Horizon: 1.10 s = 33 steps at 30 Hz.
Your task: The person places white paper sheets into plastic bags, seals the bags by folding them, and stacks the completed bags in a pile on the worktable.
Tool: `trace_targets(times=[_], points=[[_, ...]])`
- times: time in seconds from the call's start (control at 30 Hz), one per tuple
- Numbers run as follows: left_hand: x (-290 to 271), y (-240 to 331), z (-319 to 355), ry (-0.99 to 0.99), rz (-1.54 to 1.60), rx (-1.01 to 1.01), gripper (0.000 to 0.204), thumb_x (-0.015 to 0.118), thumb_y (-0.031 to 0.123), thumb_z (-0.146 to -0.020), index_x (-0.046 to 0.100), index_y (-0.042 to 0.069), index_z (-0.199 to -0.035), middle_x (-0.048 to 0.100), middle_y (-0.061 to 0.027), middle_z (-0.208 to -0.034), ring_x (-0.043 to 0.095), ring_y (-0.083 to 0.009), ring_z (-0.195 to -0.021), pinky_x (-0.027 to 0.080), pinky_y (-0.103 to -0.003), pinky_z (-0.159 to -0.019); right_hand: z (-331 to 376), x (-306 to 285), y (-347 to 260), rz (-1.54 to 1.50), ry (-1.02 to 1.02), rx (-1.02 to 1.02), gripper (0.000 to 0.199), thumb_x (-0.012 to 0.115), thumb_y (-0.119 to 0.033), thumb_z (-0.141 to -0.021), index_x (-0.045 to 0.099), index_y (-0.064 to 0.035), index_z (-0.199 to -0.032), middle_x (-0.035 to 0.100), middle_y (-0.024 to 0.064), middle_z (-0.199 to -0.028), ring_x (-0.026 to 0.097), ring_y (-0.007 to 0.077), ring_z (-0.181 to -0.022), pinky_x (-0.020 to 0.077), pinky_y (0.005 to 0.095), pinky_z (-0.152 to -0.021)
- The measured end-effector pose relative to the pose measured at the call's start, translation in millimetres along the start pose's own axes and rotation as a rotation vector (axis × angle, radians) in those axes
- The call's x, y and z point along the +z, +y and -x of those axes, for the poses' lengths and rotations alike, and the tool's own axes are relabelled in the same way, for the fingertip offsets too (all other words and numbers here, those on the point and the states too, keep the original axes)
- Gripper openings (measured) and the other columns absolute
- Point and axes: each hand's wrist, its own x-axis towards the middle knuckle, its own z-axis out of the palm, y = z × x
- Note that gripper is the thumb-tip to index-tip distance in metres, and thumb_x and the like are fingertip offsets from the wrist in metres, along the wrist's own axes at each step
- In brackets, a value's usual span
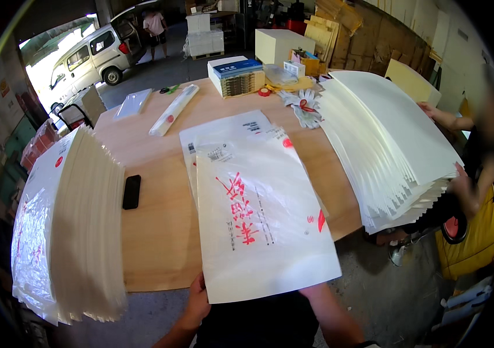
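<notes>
A flat clear plastic packet with white sheets inside and red printed lettering (pixel 282 261) lies slanted at the table's near edge, its near end past the edge. My left hand (pixel 199 297) grips its near left corner. My right hand (pixel 319 296) holds the near edge from below, with its fingers hidden beneath. Under the far end lies another white packet (pixel 224 123) with barcode labels. To the left stands a tall fanned stack of white sheets in plastic (pixel 79 232). A large fanned stack of bare white sheets (pixel 400 127) rests at the right.
A co-worker's hand (pixel 429 110) touches the right stack. On the wooden table (pixel 163 243) are a black phone (pixel 131 192), a plastic roll (pixel 173 110), gloves (pixel 303 109), red tape (pixel 264 92) and a box with blue pads (pixel 236 72). Beyond are a van (pixel 87 55) and another person (pixel 155 29).
</notes>
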Motion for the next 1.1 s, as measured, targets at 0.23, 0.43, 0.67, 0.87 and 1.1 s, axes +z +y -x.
trace_targets(times=[0.23,0.43,0.67,0.87,1.1], points=[[13.9,-4.4,15.5,-0.032,0.171,-0.121,0.042,0.061,0.006,-0.094,0.050,-0.001,-0.134,0.063,-0.0077,-0.122,0.060,-0.0168,-0.110,0.049,-0.030,-0.094,62.5,33.0,-1.6,-0.329,-0.247,0.042,0.076,0.033,-0.059,-0.099,0.015,-0.0135,-0.156,0.027,0.0118,-0.159,0.026,0.0342,-0.145,0.0162,0.0539,-0.118],[1.1,43.8,8.4,-0.565,-1.042,-0.291,0.025,0.069,0.015,-0.089,0.064,0.002,-0.109,0.069,-0.0108,-0.105,0.067,-0.0210,-0.093,0.053,-0.031,-0.082,58.8,3.0,13.4,0.087,0.188,0.169,0.050,0.054,-0.012,-0.095,0.033,-0.0026,-0.139,0.057,0.0201,-0.124,0.065,0.0351,-0.106,0.0600,0.0473,-0.079],[79.5,106.3,0.4,-0.434,-1.332,0.587,0.033,0.074,0.035,-0.082,0.067,0.009,-0.102,0.065,-0.0071,-0.095,0.064,-0.0259,-0.082,0.052,-0.038,-0.071,40.2,-0.3,10.7,0.098,0.270,0.310,0.046,0.058,-0.014,-0.095,0.040,-0.0065,-0.136,0.058,0.0130,-0.122,0.063,0.0309,-0.104,0.0588,0.0476,-0.076],[130.9,56.2,-34.2,-0.362,-1.615,0.842,0.044,0.074,0.030,-0.078,0.063,0.012,-0.117,0.059,-0.0037,-0.102,0.059,-0.0229,-0.091,0.049,-0.038,-0.076,44.7,7.1,15.8,0.075,0.206,0.108,0.056,0.063,-0.002,-0.089,0.039,-0.0066,-0.140,0.054,0.0115,-0.131,0.055,0.0270,-0.120,0.0491,0.0423,-0.098],[117.5,93.7,-45.2,-0.268,-1.654,0.815,0.040,0.071,0.022,-0.080,0.063,0.012,-0.117,0.058,-0.0038,-0.104,0.056,-0.0244,-0.101,0.051,-0.042,-0.076,42.8,8.9,7.4,0.150,0.219,0.026,0.054,0.063,-0.001,-0.089,0.041,-0.0054,-0.138,0.054,0.0103,-0.129,0.056,0.0241,-0.118,0.0480,0.0387,-0.099]])
